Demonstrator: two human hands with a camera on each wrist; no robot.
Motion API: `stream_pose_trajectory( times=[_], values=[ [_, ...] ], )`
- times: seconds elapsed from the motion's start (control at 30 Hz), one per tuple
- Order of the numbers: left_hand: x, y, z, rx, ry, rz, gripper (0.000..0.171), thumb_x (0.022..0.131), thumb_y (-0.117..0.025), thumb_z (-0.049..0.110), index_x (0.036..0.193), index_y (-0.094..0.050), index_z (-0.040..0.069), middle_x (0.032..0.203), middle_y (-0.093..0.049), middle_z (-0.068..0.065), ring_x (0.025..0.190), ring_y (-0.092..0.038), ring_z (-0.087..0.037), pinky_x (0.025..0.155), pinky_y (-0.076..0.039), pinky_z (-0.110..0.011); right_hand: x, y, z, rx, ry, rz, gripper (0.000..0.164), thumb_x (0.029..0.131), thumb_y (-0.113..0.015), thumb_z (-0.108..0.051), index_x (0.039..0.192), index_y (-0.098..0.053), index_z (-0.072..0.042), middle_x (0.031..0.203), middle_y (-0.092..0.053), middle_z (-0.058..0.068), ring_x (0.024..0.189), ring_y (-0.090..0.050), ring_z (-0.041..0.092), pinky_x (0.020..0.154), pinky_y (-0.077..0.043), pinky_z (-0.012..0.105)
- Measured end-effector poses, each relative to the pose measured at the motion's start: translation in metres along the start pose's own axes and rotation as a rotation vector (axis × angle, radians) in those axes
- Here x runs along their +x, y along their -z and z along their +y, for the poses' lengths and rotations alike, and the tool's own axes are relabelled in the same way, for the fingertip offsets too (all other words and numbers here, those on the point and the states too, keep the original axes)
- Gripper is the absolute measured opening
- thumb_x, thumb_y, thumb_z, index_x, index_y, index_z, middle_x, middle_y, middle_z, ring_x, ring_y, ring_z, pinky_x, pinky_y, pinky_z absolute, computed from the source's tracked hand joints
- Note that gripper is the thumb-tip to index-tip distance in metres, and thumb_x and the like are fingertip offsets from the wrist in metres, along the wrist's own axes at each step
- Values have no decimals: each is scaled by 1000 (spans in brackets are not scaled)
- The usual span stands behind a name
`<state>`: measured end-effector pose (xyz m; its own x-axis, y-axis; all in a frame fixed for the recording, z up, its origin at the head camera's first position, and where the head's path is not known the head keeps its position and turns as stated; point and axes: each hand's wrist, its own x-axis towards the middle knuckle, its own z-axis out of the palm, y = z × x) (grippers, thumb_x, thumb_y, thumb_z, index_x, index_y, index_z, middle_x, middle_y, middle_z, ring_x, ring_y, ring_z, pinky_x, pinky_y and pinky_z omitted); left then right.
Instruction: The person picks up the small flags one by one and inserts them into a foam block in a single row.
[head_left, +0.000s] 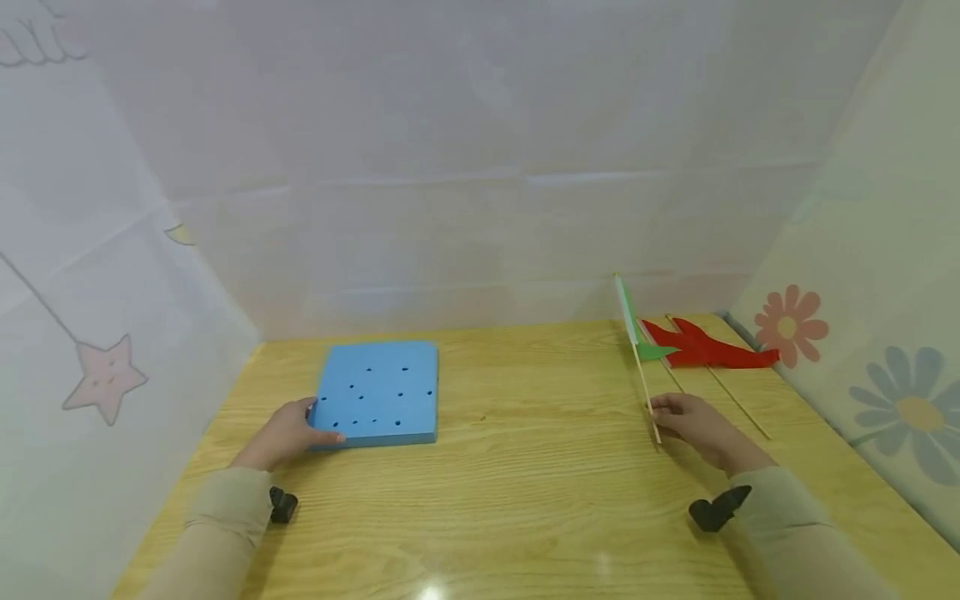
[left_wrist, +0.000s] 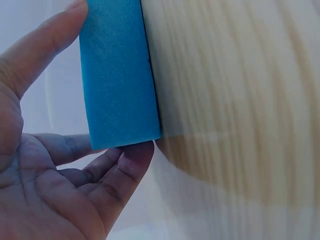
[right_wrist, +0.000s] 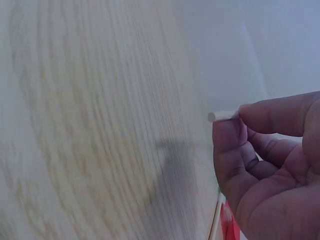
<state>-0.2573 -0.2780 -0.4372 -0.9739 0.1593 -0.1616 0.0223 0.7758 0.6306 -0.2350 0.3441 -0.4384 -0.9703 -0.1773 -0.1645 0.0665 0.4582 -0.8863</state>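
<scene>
A blue foam board [head_left: 382, 357] with several small holes in its top lies flat at the left of the table. My left hand [head_left: 281, 433] holds its near left corner, the thumb on the near edge and the fingers at the left side; the left wrist view shows the board's thick edge [left_wrist: 117, 75] between them. My right hand [head_left: 693, 425] pinches the lower part of a thin wooden stick [head_left: 643, 387] between thumb and fingers. A green flag [head_left: 628, 307] is fixed to that stick, which is tilted above the table. In the right wrist view the stick's end [right_wrist: 212, 117] juts past the fingertips.
Red flags [head_left: 686, 346] on thin wooden sticks lie at the right back of the wooden table [head_left: 510, 500]. White sheeting [head_left: 480, 208] rises behind the table, and patterned sheets stand at both sides, one with flowers [head_left: 787, 325].
</scene>
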Motion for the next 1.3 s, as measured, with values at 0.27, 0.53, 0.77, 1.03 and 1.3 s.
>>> stream_pose_trajectory(
  times=[0.27,0.53,0.77,1.03,1.3],
  values=[
    [1,-10,10,-6,-5,11,107,86,-87,34,149,-26,-25,151,-30,-45,139,-32,-61,110,-35,-67,4,-15,-2,96,89,-17,36,107,-50,0,133,-41,24,115,-58,23,97,-63,14,85,-56,24],
    [5,-22,24,-26,-15,12,106,84,-89,33,149,-27,-24,152,-32,-44,139,-34,-59,110,-36,-65,11,-27,-16,104,181,36,35,108,-53,-4,131,-43,21,116,-57,23,101,-61,13,87,-55,23],
    [12,-37,37,-33,-33,18,104,83,-90,30,150,-29,-22,151,-36,-42,140,-37,-56,112,-36,-62,17,-37,-35,127,250,112,30,107,-53,-2,128,-46,18,110,-59,11,99,-62,13,90,-55,25],
    [25,-55,55,-81,-24,20,103,82,-90,28,150,-30,-21,150,-40,-40,137,-43,-53,112,-38,-60,21,-44,-47,134,262,188,27,108,-53,-3,127,-47,15,109,-60,8,97,-63,6,87,-54,19],
    [35,-68,68,-94,-16,-15,113,82,-90,30,157,-19,-17,152,-30,-42,139,-37,-53,114,-35,-61,24,-43,-53,137,283,272,27,107,-54,-2,127,-47,15,113,-58,23,93,-62,3,85,-54,16]
  ],
)
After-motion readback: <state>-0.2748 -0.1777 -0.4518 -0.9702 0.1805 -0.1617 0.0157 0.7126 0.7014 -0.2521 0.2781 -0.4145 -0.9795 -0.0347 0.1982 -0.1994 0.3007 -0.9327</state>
